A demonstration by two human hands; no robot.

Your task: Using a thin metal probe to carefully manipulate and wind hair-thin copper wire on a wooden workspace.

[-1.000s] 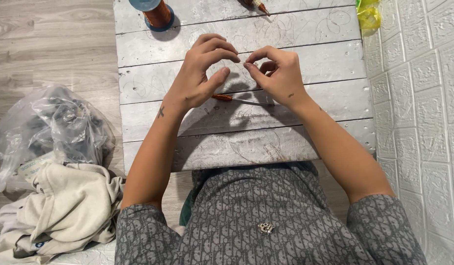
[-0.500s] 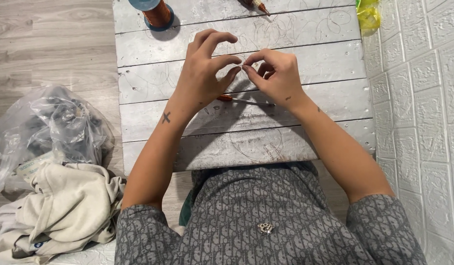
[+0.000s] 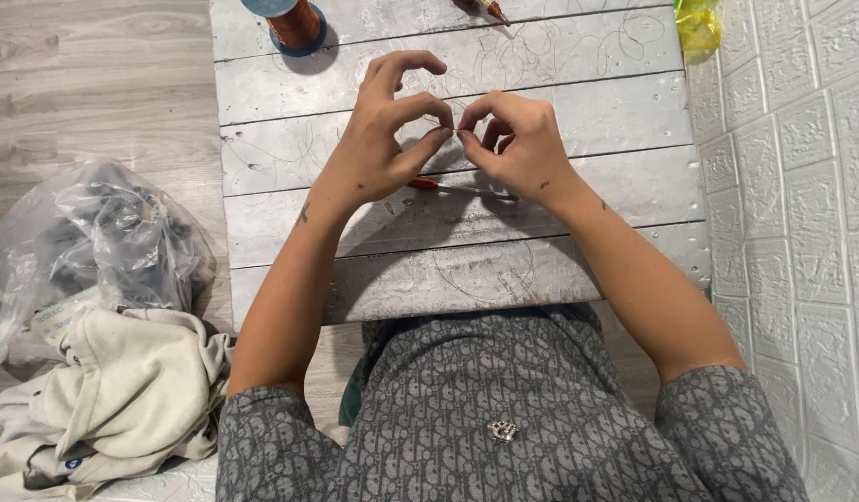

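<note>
Over a grey plank board (image 3: 578,251), my left hand (image 3: 383,149) and my right hand (image 3: 518,153) meet fingertip to fingertip. Each pinches thumb against forefinger on something very fine, seemingly a thin wire, too thin to make out. The left hand's other fingers arch upward, while the right hand's are curled in. Beneath both hands a slim tool with a red-orange handle (image 3: 427,184) lies flat on the board. Loose loops of thin wire (image 3: 504,270) are scattered over the planks.
A spool of copper wire (image 3: 295,23) stands at the board's far edge, with another tool tip (image 3: 485,9) and a yellow-green object (image 3: 699,28) further right. On the wooden floor to the left lie a clear plastic bag (image 3: 113,242) and a beige cloth (image 3: 123,400). A white textured wall (image 3: 801,204) borders the right.
Both hands have lifted slightly off the tool. The left thumb and forefinger have closed into a pinch that meets the right fingertips, and the left hand's other fingers have spread higher.
</note>
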